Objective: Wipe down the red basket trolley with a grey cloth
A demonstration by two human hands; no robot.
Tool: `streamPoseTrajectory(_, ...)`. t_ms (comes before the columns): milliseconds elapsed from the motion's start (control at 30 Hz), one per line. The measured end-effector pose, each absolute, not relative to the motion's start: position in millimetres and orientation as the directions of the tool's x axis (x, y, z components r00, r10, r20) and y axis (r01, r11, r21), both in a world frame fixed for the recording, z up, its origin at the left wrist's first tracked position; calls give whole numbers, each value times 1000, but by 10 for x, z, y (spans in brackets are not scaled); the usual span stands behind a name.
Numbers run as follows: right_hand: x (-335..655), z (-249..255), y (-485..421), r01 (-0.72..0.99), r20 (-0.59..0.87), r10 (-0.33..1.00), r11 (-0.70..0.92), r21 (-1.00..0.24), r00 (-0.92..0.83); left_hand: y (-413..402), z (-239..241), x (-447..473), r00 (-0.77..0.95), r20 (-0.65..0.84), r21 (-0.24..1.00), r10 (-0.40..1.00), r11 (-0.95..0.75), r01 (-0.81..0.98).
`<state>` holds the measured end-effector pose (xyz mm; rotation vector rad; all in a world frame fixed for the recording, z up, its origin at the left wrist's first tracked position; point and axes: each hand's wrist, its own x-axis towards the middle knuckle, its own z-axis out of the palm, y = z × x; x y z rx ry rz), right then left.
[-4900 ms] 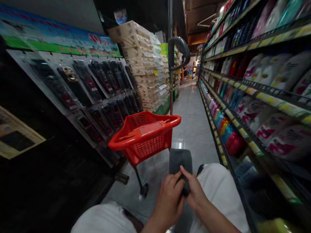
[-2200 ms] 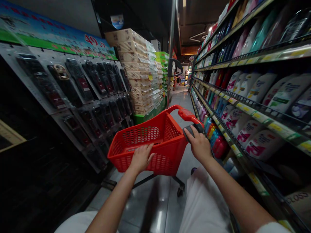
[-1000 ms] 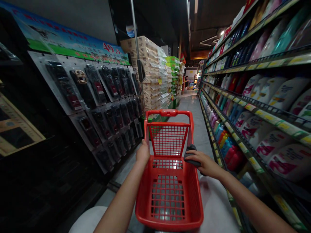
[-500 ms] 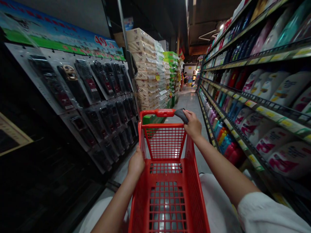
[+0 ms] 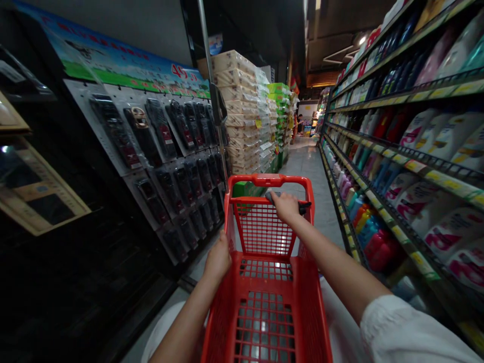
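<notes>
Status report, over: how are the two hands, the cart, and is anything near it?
Left hand holding left side of red cart. Right hand holding dark gray cloth at crossbar below handle. Metal pole by far left corner; contact unclear.

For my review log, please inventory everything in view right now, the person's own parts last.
Shopping cart: 1, red, centre
Cloth: 1, dark grey, under the right hand at the cart's upper rail
Hanging packs: over a dozen, mostly black, left display
Sign: 1, blue and green, above the packs
Framed item: 1, cream, far left
Pole: 1, silver, beside the packs
Stacked packages: many, cream, beyond the pole
Boxes: several, green, farther along
Bottles: many, mixed colours, right shelves
Floor tiles: several, grey, aisle
Trouser legs: 2, white, flanking the cart
Sleeve: 1, white, right arm
Left grip: 1, bare, cart's left side
Right grip: 1, bare, on the cloth
</notes>
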<state>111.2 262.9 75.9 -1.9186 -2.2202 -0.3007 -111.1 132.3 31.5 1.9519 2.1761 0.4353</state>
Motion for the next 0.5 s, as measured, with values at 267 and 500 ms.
streamPoseTrajectory(267, 22, 743, 2681, 947, 344, 886, 320, 32, -311, 1313, 304, -1026, -129, 21, 227, 991, 121, 966)
streamPoseTrajectory(500, 760, 661, 2583, 961, 316, 908, 249, 119, -275, 1230, 331, -1007, -150, 23, 35, 988, 150, 988)
